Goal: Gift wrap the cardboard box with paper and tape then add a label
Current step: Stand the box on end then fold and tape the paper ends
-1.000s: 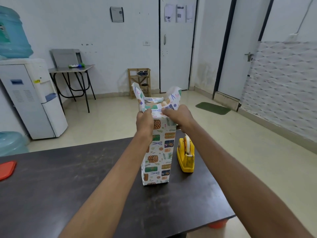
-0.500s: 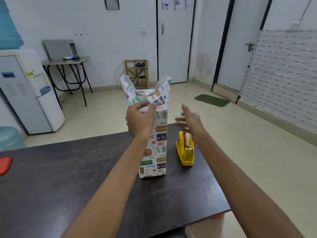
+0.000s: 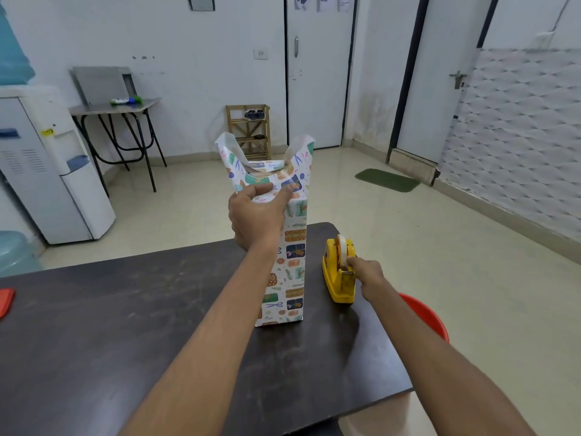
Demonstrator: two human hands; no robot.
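A tall box wrapped in patterned gift paper (image 3: 290,265) stands upright on the dark table (image 3: 110,325). Its top is unsealed, with two paper flaps sticking up at the left and right. My left hand (image 3: 256,217) grips the top of the box and presses the near paper flap down with the thumb. A yellow tape dispenser (image 3: 339,272) stands to the right of the box. My right hand (image 3: 366,273) is at the dispenser's cutter end, fingers pinched on the tape end there. No label is in view.
An orange bucket (image 3: 427,319) sits on the floor just past the table's right edge. A red flat object (image 3: 6,302) lies at the table's far left. Beyond the table are a water cooler (image 3: 53,171), a folding table and a wooden rack.
My right hand let go of the paper at the box top and dropped down right to the tape dispenser. My left hand stayed on the top flap.
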